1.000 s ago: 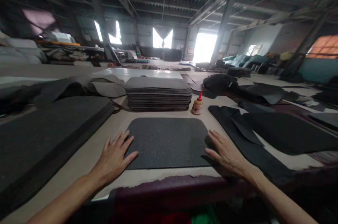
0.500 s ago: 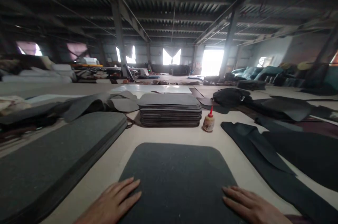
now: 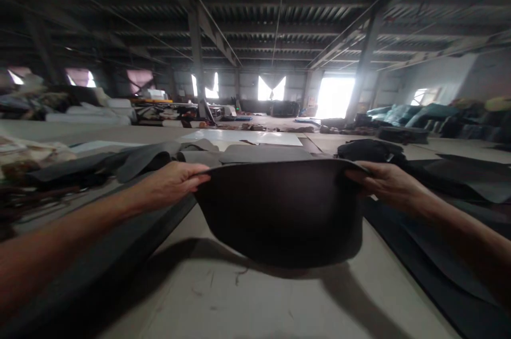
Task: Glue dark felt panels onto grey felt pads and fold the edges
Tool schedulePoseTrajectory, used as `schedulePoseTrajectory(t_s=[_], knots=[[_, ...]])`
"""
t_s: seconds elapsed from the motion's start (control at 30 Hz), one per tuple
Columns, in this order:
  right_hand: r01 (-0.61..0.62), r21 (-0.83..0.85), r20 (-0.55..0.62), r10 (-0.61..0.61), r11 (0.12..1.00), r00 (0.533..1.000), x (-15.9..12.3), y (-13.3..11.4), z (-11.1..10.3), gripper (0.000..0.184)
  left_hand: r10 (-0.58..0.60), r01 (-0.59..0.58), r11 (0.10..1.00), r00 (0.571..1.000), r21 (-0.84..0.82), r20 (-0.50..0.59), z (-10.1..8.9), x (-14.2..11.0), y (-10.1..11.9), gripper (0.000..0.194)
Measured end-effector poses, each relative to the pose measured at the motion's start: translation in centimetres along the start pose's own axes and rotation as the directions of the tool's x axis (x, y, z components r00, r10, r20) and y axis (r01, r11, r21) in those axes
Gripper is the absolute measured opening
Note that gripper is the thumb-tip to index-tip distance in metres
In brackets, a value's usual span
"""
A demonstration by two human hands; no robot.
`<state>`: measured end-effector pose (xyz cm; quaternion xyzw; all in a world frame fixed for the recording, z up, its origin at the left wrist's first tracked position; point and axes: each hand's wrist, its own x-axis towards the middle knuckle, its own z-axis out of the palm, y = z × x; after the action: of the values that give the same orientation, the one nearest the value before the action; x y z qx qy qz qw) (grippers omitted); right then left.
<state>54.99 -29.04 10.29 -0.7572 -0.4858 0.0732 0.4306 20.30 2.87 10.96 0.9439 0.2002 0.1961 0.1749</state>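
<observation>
A dark, round-cornered sheet hangs above the table, its lower part sagging toward me. My left hand pinches its upper left corner, and my right hand grips the upper right one. Behind the raised sheet, only the top of a stack of similar grey sheets shows; the rest of that stack is hidden. The red-capped bottle cannot be seen behind the sheet and my right hand.
The pale table carries a thick pile of large dark sheets on the left. Dark flat pieces lie on the right. A black bundle sits farther back, and curled grey material is at the back left.
Both hands have gone from lying flat on the sheet to gripping its corners. The sheet has been lifted off the table and forward, toward the stack. The view has shifted slightly left.
</observation>
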Motion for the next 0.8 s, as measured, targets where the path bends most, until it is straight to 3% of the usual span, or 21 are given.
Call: schedulePoseTrajectory(t_s=[0.1, 0.17, 0.2, 0.27, 0.33, 0.37, 0.4, 0.43, 0.47, 0.53, 0.6, 0.63, 0.7, 0.8], knots=[[0.086, 0.099, -0.146, -0.071, 0.991, 0.987, 5.6, -1.8, -0.3, 0.045, 0.083, -0.078, 0.995, 0.991, 0.06, -0.101, -2.8, 4.4, 0.5, 0.041], [0.176, 0.054, -0.317, -0.15, 0.983, 0.936, 8.5, -2.9, -0.7, 0.038, 0.158, -0.099, 0.969, 0.954, 0.228, -0.256, -4.6, 6.5, 1.4, 0.042], [0.219, -0.025, -0.415, -0.209, 0.975, 0.885, 9.7, -3.3, -1.0, 0.036, 0.206, -0.096, 0.944, 0.919, 0.314, -0.337, -5.3, 7.5, 1.9, 0.043], [0.297, -0.25, -0.575, -0.388, 0.922, 0.72, 12.0, -3.7, -1.4, 0.035, 0.302, -0.083, 0.902, 0.823, 0.424, -0.481, -6.3, 9.1, 2.2, 0.044], [0.357, -0.465, -0.598, -0.585, 0.81, 0.548, 14.1, -3.2, -1.5, 0.036, 0.365, -0.113, 0.896, 0.738, 0.43, -0.567, -6.1, 10.9, 1.4, 0.044], [0.38, -0.537, -0.576, -0.656, 0.753, 0.488, 15.1, -2.7, -1.3, 0.036, 0.38, -0.138, 0.899, 0.718, 0.415, -0.584, -5.5, 11.8, 0.6, 0.044], [0.388, -0.579, -0.545, -0.694, 0.717, 0.47, 16.0, -1.8, -0.9, 0.036, 0.384, -0.161, 0.902, 0.72, 0.4, -0.578, -4.6, 12.8, -0.5, 0.044], [0.38, -0.601, -0.507, -0.703, 0.703, 0.499, 16.7, -0.8, -0.2, 0.036, 0.376, -0.175, 0.908, 0.744, 0.381, -0.553, -3.4, 13.8, -1.9, 0.045], [0.357, -0.613, -0.464, -0.688, 0.704, 0.558, 17.4, 0.4, 0.6, 0.037, 0.356, -0.174, 0.915, 0.773, 0.364, -0.525, -1.8, 14.7, -3.3, 0.045], [0.294, -0.624, -0.366, -0.603, 0.724, 0.708, 18.3, 3.2, 2.7, 0.042, 0.267, -0.137, 0.939, 0.867, 0.314, -0.42, 1.7, 16.2, -6.3, 0.048], [0.249, -0.629, -0.227, -0.48, 0.737, 0.848, 18.6, 6.1, 5.2, 0.045, 0.191, -0.102, 0.958, 0.923, 0.267, -0.335, 5.3, 17.1, -8.9, 0.047], [0.235, -0.626, -0.163, -0.418, 0.744, 0.894, 18.6, 7.5, 6.3, 0.045, 0.159, -0.088, 0.966, 0.943, 0.243, -0.292, 6.8, 17.3, -9.9, 0.046], [0.196, -0.618, -0.07, -0.301, 0.762, 0.951, 18.6, 9.7, 8.0, 0.045, 0.114, -0.069, 0.979, 0.966, 0.193, -0.232, 8.9, 17.4, -11.4, 0.047], [0.151, -0.59, -0.033, -0.21, 0.793, 0.977, 18.9, 11.3, 8.8, 0.046, 0.069, -0.049, 0.993, 0.979, 0.107, -0.19, 9.4, 17.1, -12.5, 0.053]])
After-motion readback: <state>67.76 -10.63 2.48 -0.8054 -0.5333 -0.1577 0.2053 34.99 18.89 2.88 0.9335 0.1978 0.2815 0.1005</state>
